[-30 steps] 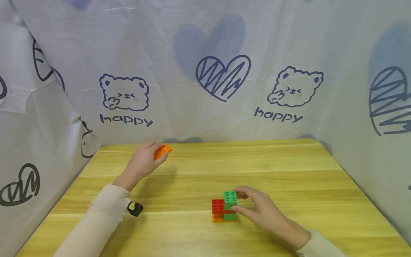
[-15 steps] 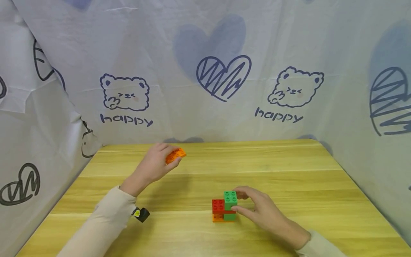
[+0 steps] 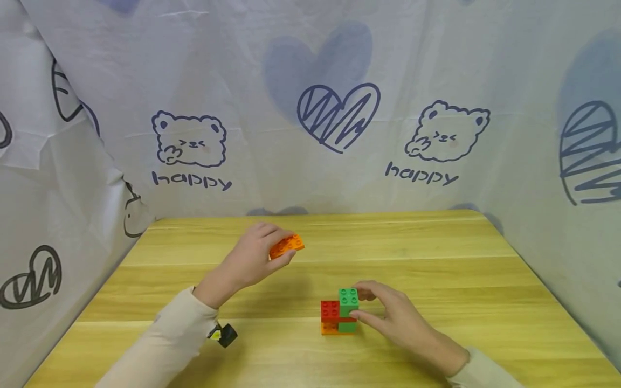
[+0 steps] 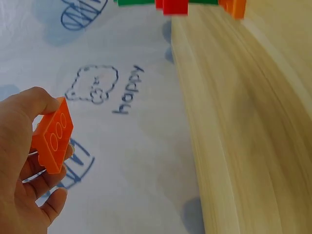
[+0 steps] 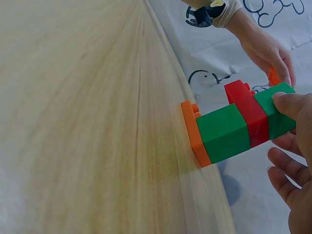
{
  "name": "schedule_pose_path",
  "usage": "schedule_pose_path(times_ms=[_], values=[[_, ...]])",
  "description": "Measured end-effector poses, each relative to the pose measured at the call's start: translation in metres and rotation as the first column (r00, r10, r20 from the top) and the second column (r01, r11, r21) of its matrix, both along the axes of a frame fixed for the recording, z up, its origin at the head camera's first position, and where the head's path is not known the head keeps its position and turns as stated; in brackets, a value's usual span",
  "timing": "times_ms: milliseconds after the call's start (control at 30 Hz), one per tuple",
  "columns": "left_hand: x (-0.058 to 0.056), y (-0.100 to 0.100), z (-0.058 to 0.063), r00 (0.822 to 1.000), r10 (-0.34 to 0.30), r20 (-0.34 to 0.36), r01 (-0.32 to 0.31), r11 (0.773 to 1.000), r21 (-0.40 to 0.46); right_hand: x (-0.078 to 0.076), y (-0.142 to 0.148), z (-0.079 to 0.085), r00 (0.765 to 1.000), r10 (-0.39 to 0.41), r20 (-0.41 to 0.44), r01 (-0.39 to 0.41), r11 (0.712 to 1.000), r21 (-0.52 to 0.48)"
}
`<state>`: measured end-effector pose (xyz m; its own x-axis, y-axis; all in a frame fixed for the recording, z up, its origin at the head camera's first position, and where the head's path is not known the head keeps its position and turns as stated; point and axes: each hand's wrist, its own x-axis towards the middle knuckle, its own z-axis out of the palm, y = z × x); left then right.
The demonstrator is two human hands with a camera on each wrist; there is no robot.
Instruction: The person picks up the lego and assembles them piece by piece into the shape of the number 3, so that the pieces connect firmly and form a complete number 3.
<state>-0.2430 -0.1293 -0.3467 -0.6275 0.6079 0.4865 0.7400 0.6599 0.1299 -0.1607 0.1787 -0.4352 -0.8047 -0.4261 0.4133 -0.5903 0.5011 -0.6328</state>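
My left hand (image 3: pixel 254 256) pinches an orange toy building brick (image 3: pixel 287 246) above the table's far half. In the left wrist view the orange brick (image 4: pixel 56 134) shows its hollow underside, held between thumb and fingers. A small stack of bricks stands on the table: an orange plate (image 5: pixel 196 139) at the bottom, a green brick (image 5: pixel 224 134) on it, a red brick (image 3: pixel 330 311) across that, and another green brick (image 3: pixel 348 302) on top. My right hand (image 3: pixel 400 320) holds that upper green brick, thumb on its near side; the fingers behind are partly hidden.
The wooden table (image 3: pixel 436 253) reaches back to a white cloth (image 3: pixel 271 178) printed with bears and hearts, which also hangs along both sides. A small black device (image 3: pixel 225 335) sits at the left wrist.
My left hand has moved to the right and slightly nearer, carrying the orange brick toward the stack's side of the table. The right hand and the stack have stayed in place.
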Motion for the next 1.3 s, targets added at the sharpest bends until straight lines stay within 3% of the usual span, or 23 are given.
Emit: schedule_pose_path(times_ms=[333,700,1300], values=[[0.016,0.025,-0.001,0.993,-0.115,-0.008,0.115,0.993,0.004,0.000,0.000,0.001,1.000,-0.009,-0.002,0.009,1.000,0.004],[0.030,0.049,-0.006,0.973,-0.230,-0.004,0.230,0.973,-0.027,-0.001,0.000,0.000,1.000,0.006,-0.026,-0.006,1.000,0.001],[0.040,0.071,-0.021,0.956,-0.289,0.058,0.293,0.952,-0.092,0.000,0.000,0.000,1.000,0.010,-0.027,-0.010,1.000,0.011]])
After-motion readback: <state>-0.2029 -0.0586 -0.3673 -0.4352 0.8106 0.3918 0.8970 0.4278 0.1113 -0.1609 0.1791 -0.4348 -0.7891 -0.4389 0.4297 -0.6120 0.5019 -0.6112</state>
